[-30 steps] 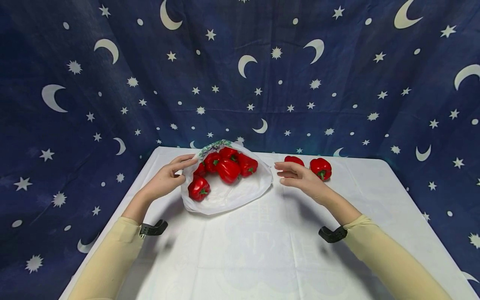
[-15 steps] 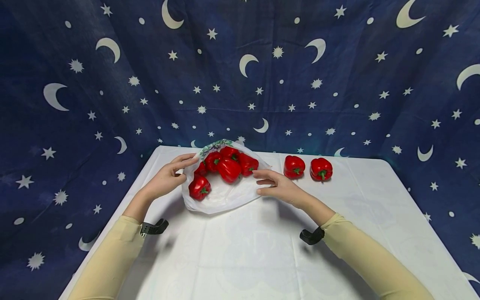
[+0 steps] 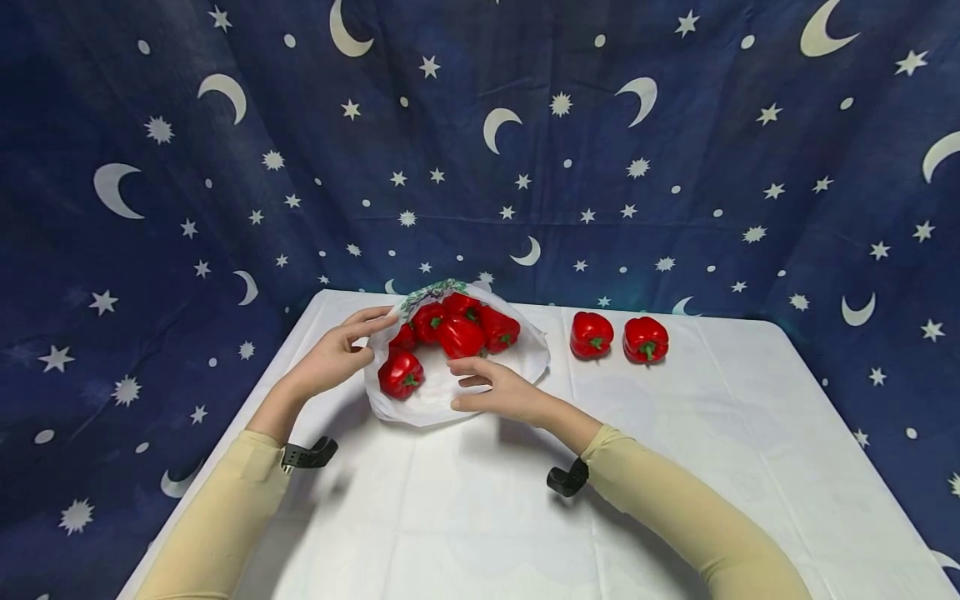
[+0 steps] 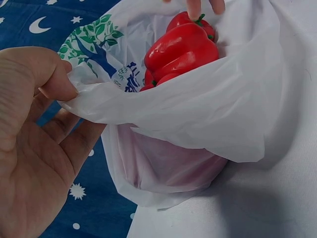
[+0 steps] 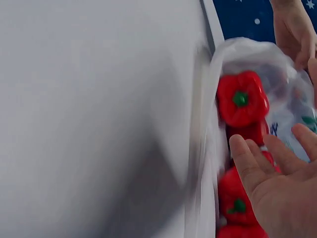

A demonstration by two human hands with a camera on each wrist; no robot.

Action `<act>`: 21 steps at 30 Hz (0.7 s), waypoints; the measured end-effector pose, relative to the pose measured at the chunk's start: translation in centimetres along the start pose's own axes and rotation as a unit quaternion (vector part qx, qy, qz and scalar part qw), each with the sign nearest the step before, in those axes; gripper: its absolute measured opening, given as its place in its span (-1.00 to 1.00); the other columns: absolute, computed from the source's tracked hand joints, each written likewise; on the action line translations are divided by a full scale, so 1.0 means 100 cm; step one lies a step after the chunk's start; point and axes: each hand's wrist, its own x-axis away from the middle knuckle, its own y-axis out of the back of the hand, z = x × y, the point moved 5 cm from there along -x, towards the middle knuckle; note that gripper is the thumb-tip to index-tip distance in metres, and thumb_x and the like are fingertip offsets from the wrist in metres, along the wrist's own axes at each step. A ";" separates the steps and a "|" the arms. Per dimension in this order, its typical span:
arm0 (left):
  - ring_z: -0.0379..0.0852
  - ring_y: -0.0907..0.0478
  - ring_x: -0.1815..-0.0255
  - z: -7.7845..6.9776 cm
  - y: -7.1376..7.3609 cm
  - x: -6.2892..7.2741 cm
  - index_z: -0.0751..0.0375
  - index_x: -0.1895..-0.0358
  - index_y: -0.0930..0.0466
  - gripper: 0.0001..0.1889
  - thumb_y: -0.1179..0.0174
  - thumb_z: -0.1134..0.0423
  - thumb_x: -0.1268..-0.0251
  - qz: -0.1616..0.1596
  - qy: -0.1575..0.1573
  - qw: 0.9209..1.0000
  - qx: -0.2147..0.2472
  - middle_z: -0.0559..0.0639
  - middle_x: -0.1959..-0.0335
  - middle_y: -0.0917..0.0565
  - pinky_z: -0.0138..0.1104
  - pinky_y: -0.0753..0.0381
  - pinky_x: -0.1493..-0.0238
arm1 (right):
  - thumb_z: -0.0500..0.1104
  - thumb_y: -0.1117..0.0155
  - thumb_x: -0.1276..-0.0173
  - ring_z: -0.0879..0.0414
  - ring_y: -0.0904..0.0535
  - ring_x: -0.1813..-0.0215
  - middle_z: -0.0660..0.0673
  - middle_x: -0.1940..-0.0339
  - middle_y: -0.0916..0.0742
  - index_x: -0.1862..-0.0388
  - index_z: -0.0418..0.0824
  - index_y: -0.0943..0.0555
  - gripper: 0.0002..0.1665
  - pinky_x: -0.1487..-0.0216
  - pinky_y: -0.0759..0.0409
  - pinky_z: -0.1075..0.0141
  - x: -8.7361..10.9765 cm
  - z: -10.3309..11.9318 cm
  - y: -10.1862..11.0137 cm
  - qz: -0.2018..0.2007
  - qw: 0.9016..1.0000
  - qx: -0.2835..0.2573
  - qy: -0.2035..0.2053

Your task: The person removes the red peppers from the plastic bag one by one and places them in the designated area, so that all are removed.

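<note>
A white plastic bag (image 3: 416,412) lies with its mouth open and several red bell peppers (image 3: 460,337) inside; a green and blue tree print shows on it in the left wrist view. My left hand (image 3: 330,360) pinches the bag's left rim (image 4: 104,101) between thumb and fingers. Over the bag's mouth is my right hand (image 3: 498,392), fingers spread and holding nothing. Its fingertips overlap the white inside of the bag, just below the middle peppers. One bell pepper (image 3: 401,372) sits apart near the bag's left side, its green stem facing forward.
Two more red bell peppers, one nearer the bag (image 3: 592,335) and one farther right (image 3: 646,339), stand at the back of the table. A white cloth covers the table (image 3: 487,517). Behind it hangs a dark blue curtain (image 3: 450,125) with moons and stars.
My right hand has moved left from beside the two loose peppers to over the bag's mouth, uncovering the nearer loose pepper. The left hand keeps its hold on the rim.
</note>
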 end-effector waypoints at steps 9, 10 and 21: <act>0.00 -0.22 -0.45 0.000 0.000 -0.001 -0.04 -0.49 -0.45 -0.37 0.00 0.47 -0.38 0.002 0.000 1.000 0.003 -0.16 -0.58 -0.22 -0.20 -0.43 0.22 | -0.08 -0.44 -0.33 -0.23 -0.47 -0.39 -0.31 -0.46 -0.48 -0.52 -0.28 -0.37 -0.16 -0.30 -0.51 0.10 -0.028 0.007 -0.022 -0.028 0.999 0.020 -0.007; 0.00 -0.23 -0.45 0.000 -0.001 -0.001 -0.04 -0.49 -0.45 -0.37 0.00 0.48 -0.38 0.003 -0.001 1.000 0.002 -0.16 -0.57 -0.22 -0.20 -0.43 0.23 | -0.07 -0.45 -0.33 -0.23 -0.48 -0.39 -0.30 -0.46 -0.49 -0.52 -0.29 -0.37 -0.15 -0.30 -0.51 0.09 -0.031 0.006 -0.024 -0.034 0.999 0.021 -0.011; -0.02 -0.22 -0.49 0.000 0.000 0.000 -0.03 -0.49 -0.46 -0.37 -0.01 0.49 -0.38 -0.001 -0.010 1.000 0.003 -0.17 -0.56 -0.24 -0.21 -0.43 0.23 | 0.04 -0.51 -0.27 -0.18 -0.48 -0.38 -0.04 -0.47 -0.50 -0.54 -0.12 -0.38 -0.09 -0.28 -0.52 0.10 -0.061 0.003 -0.037 -0.076 0.996 0.019 -0.045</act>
